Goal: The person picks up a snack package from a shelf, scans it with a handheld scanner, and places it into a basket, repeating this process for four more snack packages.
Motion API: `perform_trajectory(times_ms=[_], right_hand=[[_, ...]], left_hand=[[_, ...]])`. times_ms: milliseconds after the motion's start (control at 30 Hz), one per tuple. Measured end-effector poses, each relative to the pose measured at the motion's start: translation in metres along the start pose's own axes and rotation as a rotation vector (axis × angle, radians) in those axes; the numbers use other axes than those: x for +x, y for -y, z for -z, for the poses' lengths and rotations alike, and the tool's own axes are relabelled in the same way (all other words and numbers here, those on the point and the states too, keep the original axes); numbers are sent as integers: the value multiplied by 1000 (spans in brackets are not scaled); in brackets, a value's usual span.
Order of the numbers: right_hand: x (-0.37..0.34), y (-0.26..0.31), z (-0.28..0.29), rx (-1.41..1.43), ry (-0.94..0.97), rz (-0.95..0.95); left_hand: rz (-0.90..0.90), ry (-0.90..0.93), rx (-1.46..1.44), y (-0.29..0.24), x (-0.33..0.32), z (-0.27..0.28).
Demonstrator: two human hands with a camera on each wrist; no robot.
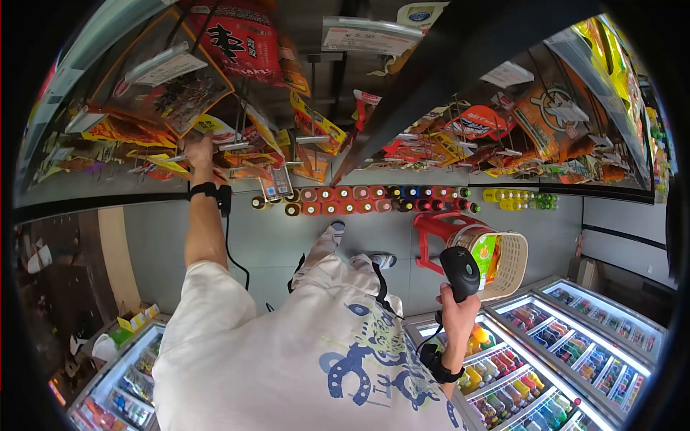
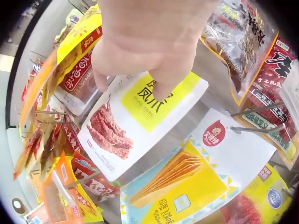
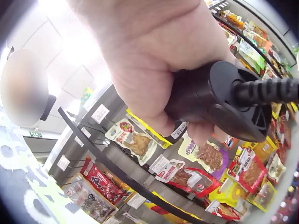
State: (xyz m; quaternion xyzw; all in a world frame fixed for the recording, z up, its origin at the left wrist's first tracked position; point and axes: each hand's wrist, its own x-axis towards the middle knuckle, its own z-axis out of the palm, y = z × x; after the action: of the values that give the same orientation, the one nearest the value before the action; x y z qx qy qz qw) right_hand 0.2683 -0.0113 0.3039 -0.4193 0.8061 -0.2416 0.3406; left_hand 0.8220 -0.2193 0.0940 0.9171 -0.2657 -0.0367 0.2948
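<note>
My left hand (image 1: 200, 152) reaches into the hanging snack display. In the left wrist view, that hand (image 2: 149, 46) pinches the top of a white and yellow snack packet (image 2: 110, 133) with a picture of chicken feet on it. Just beside this packet hangs a yellow and blue bag of flat crisps (image 2: 180, 186). My right hand (image 1: 458, 312) grips a black barcode scanner (image 1: 461, 271) by its handle, out to my right. The right wrist view shows the fingers wrapped around the scanner handle (image 3: 201, 95), its ribbed cable leaving the end.
A beige basket (image 1: 512, 266) holding packets stands on a red stool (image 1: 431, 233). Rows of bottles (image 1: 345, 201) line the floor under the rack. Lit drink fridges (image 1: 532, 359) stand behind me at right. Price tags (image 1: 370, 36) and metal hooks stick out from the rack.
</note>
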Motion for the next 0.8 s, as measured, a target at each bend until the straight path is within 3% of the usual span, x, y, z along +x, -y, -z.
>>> perform_trajectory(times_ms=[33, 67, 133, 167, 200, 267, 400, 467, 533, 600, 667, 700, 800], right_hand=[[0, -1, 1, -28, 5, -7], [-1, -1, 2, -57, 11, -14], [-2, -1, 1, -46, 6, -16], [-3, -1, 1, -34, 5, -15], [-3, 0, 1, -37, 8, -14], [-3, 2, 0, 0, 8, 6], [-1, 2, 0, -45, 15, 9], [-1, 5, 0, -45, 19, 11], [-1, 6, 0, -55, 24, 6], [0, 6, -2, -62, 33, 2], [1, 1, -4, -70, 24, -7], [1, 2, -5, -69, 27, -10], [2, 6, -6, -84, 18, 3]], left_hand=[[-68, 42, -237, 3, 3, 1], [-69, 46, -238, 7, 10, 2], [-136, 299, -366, 10, 24, 3], [-3, 308, -423, 4, 19, 5], [2, 306, -422, 8, 24, 3], [68, 594, -414, 11, 35, 4], [124, 421, -313, -16, 13, 22], [234, 511, -239, -13, 25, 16], [158, 522, -401, -16, 20, 17], [140, 574, -364, 2, 34, -2], [-283, 192, -19, 3, 31, -10], [-174, 238, 75, 0, 29, -9], [-83, 233, 209, -12, 22, -6]])
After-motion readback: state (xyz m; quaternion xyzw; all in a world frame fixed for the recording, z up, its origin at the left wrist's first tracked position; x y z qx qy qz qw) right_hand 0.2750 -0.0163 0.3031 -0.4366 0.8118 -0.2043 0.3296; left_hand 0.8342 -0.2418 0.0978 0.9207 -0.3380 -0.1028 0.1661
